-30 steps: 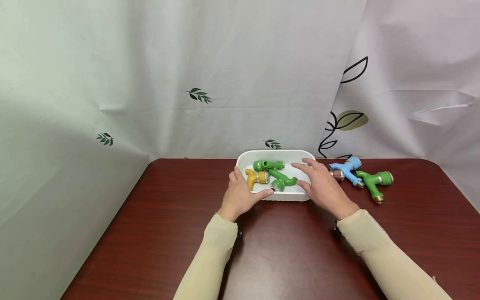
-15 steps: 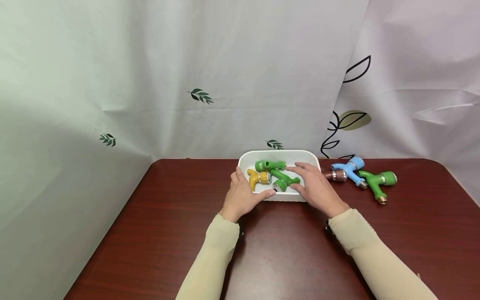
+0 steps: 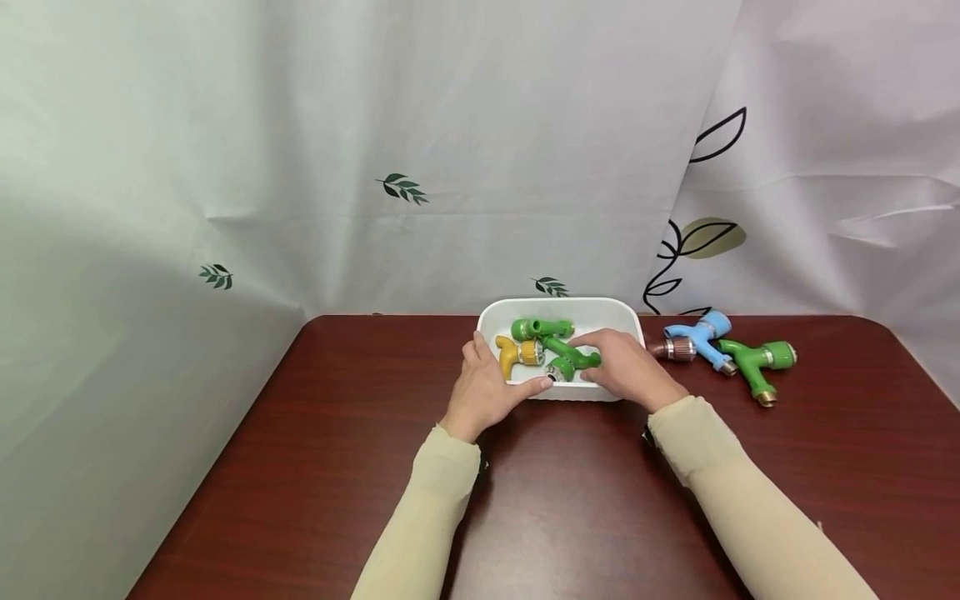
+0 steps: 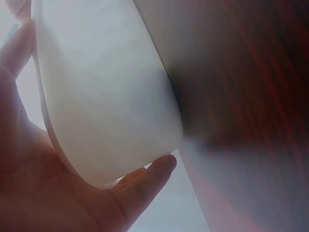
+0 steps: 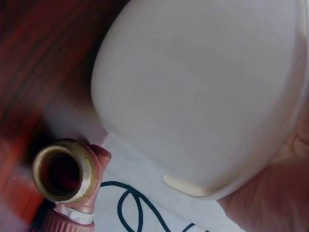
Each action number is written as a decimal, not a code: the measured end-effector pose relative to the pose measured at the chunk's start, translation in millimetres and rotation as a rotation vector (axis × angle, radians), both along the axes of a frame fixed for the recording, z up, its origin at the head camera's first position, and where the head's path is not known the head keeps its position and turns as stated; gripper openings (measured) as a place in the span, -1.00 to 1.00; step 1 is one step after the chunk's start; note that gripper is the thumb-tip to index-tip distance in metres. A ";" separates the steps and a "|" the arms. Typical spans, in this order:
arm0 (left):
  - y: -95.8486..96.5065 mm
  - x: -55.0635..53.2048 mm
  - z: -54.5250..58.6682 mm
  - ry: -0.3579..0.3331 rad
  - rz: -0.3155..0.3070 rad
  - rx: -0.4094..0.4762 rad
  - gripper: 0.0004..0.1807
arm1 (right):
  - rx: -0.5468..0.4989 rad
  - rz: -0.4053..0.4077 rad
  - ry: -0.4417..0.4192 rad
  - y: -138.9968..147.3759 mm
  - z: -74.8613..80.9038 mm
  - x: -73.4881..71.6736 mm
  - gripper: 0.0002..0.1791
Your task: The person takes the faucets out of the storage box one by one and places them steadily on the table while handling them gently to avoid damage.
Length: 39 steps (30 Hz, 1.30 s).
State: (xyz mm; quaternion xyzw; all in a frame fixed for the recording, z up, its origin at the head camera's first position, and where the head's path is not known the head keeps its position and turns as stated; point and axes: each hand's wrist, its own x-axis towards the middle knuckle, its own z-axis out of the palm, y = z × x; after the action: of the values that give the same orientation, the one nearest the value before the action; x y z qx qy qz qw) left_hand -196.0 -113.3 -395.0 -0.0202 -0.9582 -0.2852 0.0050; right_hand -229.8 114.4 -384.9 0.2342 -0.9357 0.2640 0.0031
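Note:
A white plastic tray (image 3: 510, 390) stands at the table's back edge. My left hand (image 3: 480, 390) grips its left front corner, thumb along the front rim, fingers round the end wall in the left wrist view. Inside lie a yellow tap (image 3: 508, 356), a green tap (image 3: 551, 328) at the back, and another green tap (image 3: 572, 356) slanting across the middle. My right hand (image 3: 626, 367) reaches over the right rim, its thumb and fingers curled round the slanting tap's right end. Its fingertips are partly hidden. The right wrist view shows mostly the tray's outer wall (image 5: 193, 87).
Right of the tray lie a brown tap (image 3: 678, 349), a light blue tap (image 3: 701, 335) and a green tap (image 3: 757, 364) with a brass end. The brown one is close to the tray wall. A white patterned curtain (image 3: 450, 250) hangs behind the dark red table (image 3: 337, 433).
My right hand has moved left and down into the tray, its fingers closing in round the slanting green tap. My left hand keeps its hold on the tray. The view has shifted slightly.

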 end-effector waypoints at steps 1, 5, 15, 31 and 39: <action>0.2 -0.1 -0.4 0.000 -0.001 0.000 0.50 | 0.006 -0.003 -0.008 0.0 0.4 -0.2 -0.53; 0.7 -0.8 -1.2 0.005 -0.003 0.003 0.50 | 0.008 -0.014 -0.025 -0.1 -0.1 -0.7 -0.49; 0.3 -2.3 -0.6 0.003 -0.006 0.000 0.50 | 0.031 -0.007 -0.082 0.3 0.0 -7.3 -0.39; -0.2 -2.1 -1.7 0.008 -0.005 -0.003 0.51 | 0.051 -0.015 -0.112 -2.2 -0.9 -9.1 -0.48; -0.1 -1.8 -0.9 0.012 -0.003 -0.011 0.50 | 0.078 -0.007 -0.097 -3.1 -0.4 -9.9 -0.54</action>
State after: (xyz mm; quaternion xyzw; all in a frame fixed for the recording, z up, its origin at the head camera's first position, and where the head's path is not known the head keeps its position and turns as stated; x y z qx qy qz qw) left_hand -197.7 -113.4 -395.9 -0.0231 -0.9597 -0.2799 0.0103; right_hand -239.7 111.3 -385.3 0.2177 -0.9451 0.2385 -0.0505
